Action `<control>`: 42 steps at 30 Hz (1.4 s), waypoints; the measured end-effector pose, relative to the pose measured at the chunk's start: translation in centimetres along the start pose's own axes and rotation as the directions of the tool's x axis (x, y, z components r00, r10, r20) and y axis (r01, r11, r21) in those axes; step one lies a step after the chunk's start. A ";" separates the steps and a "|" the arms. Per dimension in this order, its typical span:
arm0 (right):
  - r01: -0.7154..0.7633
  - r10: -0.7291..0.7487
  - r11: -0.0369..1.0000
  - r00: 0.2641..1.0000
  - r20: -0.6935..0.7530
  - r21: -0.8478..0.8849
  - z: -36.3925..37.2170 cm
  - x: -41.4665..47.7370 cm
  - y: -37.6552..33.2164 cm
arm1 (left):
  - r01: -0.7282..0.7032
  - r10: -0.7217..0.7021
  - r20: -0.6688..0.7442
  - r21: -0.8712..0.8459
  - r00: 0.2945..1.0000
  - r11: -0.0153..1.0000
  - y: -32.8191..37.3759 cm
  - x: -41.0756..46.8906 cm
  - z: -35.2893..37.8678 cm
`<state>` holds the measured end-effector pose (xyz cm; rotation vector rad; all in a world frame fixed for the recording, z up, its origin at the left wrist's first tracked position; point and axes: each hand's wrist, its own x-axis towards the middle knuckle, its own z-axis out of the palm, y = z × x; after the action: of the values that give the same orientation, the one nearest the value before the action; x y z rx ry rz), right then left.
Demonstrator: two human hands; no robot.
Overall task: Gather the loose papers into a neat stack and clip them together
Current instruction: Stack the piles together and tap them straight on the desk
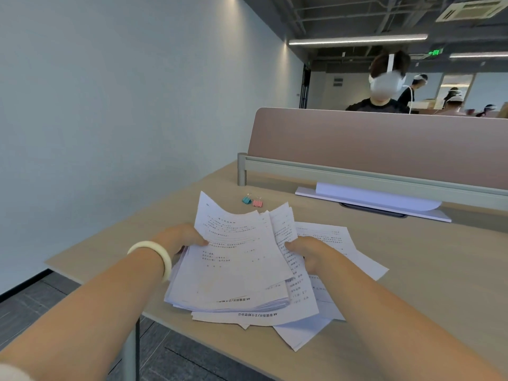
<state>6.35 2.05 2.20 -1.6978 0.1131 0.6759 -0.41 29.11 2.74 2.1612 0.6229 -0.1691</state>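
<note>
**Position of the work.** A bundle of papers is held above the table, at its near edge. The far end is raised and curling, and the near end rests on further loose sheets that lie fanned out beneath it and to the right. The sheets are not squared, and corners project at several angles.

**Hands.** The left hand grips the left long edge, thumb on top and fingers curled beneath. The right hand is clamped likewise on the right long edge. A pale bangle is worn on the left wrist.

**Governing relation.** The long axis of the bundle runs away from the person. Two binder clips, one teal and one pink, lie touching on the table just beyond its far end, roughly on that axis. They lie about midway between the hands, so neither hand is plainly nearer. It is judged that the sheets must be squared before a hand is freed to reach forward.

**Writing.** Printed lines are seen on the sheets. A bold heading beginning "AR", followed by Chinese characters, is seen upside down at the near edge. The remainder is too small to be read. A green exit sign is noted in the background, and its text cannot be read.
</note>
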 end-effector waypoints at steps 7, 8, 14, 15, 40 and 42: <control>0.014 -0.012 1.000 0.987 0.163 -0.012 -0.1 -1.2 0.4 | -0.081 0.087 0.067 -0.084 0.994 0.993 0.8 -1.9 0.9; 0.007 0.000 0.999 0.987 0.158 -0.042 0.1 -1.3 0.5 | -0.090 0.094 0.066 -0.057 0.993 0.994 0.7 -2.1 1.1; 0.034 -0.035 0.939 0.999 0.004 -0.343 1.4 -1.2 0.7 | -0.085 0.074 0.086 0.134 0.994 0.987 0.4 -2.3 2.4; 0.056 -0.065 0.925 0.998 -0.013 -0.376 1.6 -1.1 0.8 | -0.079 0.063 0.089 0.186 0.994 0.979 0.4 -2.2 2.6; 0.030 -0.069 0.981 0.977 -0.200 -0.192 -14.6 -5.8 4.2 | -0.097 0.082 0.054 0.387 0.995 0.917 6.6 -2.6 9.1; 0.023 -0.063 0.981 0.977 -0.205 -0.193 -14.4 -5.8 4.3 | -0.092 0.067 0.071 0.451 0.995 0.888 6.9 -2.7 9.2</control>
<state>5.08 -13.96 2.58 -1.9480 0.1649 0.4849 1.51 17.48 2.81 2.6191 0.4959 -0.3581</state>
